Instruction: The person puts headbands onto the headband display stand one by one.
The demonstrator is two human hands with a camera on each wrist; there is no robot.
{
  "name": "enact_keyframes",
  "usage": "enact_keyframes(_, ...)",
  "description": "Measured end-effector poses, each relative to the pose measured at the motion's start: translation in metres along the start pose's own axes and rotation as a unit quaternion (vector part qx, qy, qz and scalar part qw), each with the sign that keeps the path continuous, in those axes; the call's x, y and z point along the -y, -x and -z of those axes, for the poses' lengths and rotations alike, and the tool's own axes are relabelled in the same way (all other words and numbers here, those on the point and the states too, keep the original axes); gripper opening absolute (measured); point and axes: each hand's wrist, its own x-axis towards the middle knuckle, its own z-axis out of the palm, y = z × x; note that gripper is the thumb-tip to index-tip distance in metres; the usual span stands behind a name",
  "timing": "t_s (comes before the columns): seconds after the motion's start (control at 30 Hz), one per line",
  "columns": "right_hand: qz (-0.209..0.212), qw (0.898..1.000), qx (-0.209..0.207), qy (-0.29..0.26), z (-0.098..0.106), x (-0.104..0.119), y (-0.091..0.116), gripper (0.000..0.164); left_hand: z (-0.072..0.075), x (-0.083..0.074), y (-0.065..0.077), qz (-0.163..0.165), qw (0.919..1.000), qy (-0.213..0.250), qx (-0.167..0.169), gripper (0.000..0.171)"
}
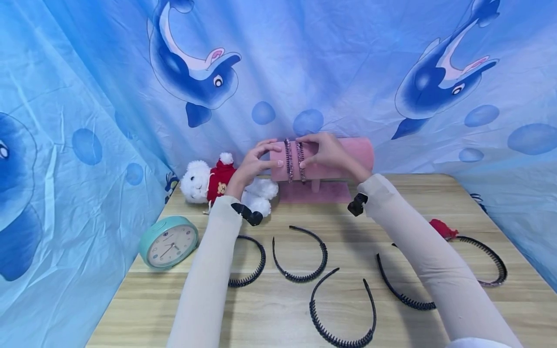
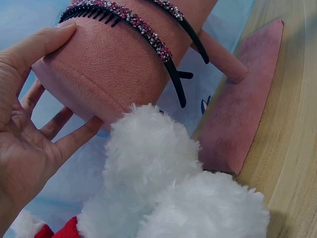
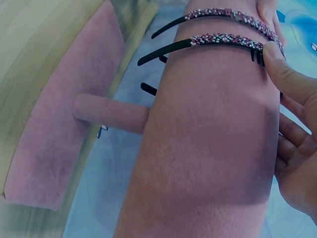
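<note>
Two headbands with pink and silver glitter stones sit side by side over a pink velvet headband stand (image 1: 359, 151), a padded cylinder on a post and flat base. My left hand (image 1: 251, 163) holds the cylinder's left end, thumb on the padding and fingers spread around the edge, close to the left headband (image 2: 141, 27). With thumb and fingers, my right hand (image 1: 331, 153) pinches the right headband (image 3: 218, 40); the thumb presses on its jewelled band and the fingers reach behind the cylinder. Black tips of both headbands hang free below the cylinder.
A white plush bear (image 1: 196, 182) in a red top lies left of the stand. A teal alarm clock (image 1: 169, 242) stands at the left edge. Several black toothed headbands lie in front, including one (image 1: 324, 253) in the middle. Right of them is a headband with a red ornament (image 1: 444, 229).
</note>
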Motion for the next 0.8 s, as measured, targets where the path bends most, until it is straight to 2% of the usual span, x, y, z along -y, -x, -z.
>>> enact_keyframes(0.33,0.0,1.0,-0.02,-0.005,-0.009,0.003,0.004,0.081,-0.002,-0.001,0.0,0.002,1.0,0.002,0.003,0.037)
enact_keyframes(0.63,-0.008,1.0,-0.007,-0.002,-0.012,0.005,0.008,0.085,-0.001,-0.004,0.001,0.014,0.9999,0.002,0.008,0.042)
enact_keyframes(0.8,0.029,1.0,-0.003,-0.003,-0.01,0.006,0.015,0.087,-0.001,-0.005,0.001,0.022,0.9997,0.006,0.007,0.041)
